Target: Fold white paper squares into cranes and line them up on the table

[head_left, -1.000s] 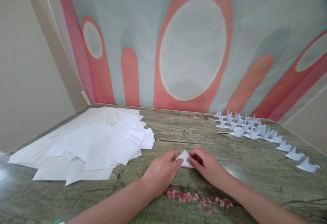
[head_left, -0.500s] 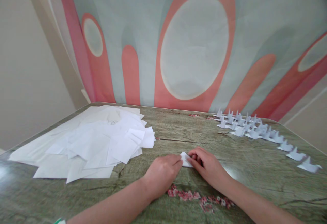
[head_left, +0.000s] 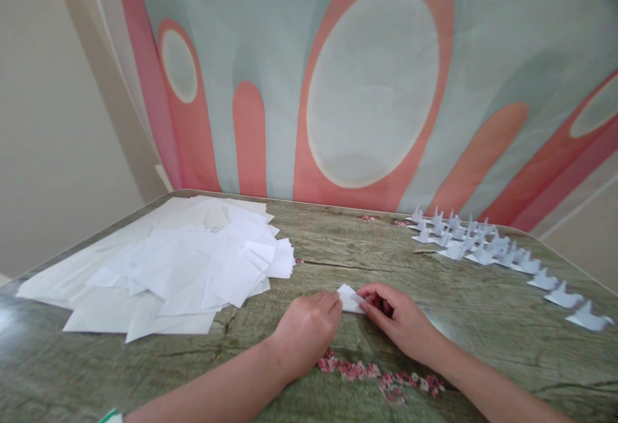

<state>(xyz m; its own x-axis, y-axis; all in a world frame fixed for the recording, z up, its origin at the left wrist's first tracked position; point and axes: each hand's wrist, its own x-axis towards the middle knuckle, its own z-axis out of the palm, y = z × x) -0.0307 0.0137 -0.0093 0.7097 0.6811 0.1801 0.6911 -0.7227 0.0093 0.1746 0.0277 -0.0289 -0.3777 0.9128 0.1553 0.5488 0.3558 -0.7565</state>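
Between my hands is a small folded piece of white paper (head_left: pixel 350 299), low over the wood-grain table. My left hand (head_left: pixel 309 326) pinches its left edge, fingers closed and pointing right. On the other side, my right hand (head_left: pixel 393 313) grips the paper's right end between thumb and curled fingers. Parts of the paper's edges are hidden behind my fingertips. To the right stand several white folded paper cranes (head_left: pixel 505 255) in slanting rows. A wide heap of white paper sheets (head_left: pixel 183 268) lies to the left.
The wood-patterned table (head_left: pixel 347 243) has pink flower prints (head_left: pixel 357 369) near my wrists. Behind its far edge hangs a grey-green backdrop (head_left: pixel 280 24) with coral shapes. A plain wall (head_left: pixel 58 120) rises at the left.
The fingers of my right hand have shifted slightly right along the paper, and a little more of it shows between my hands. The camera view has moved slightly.
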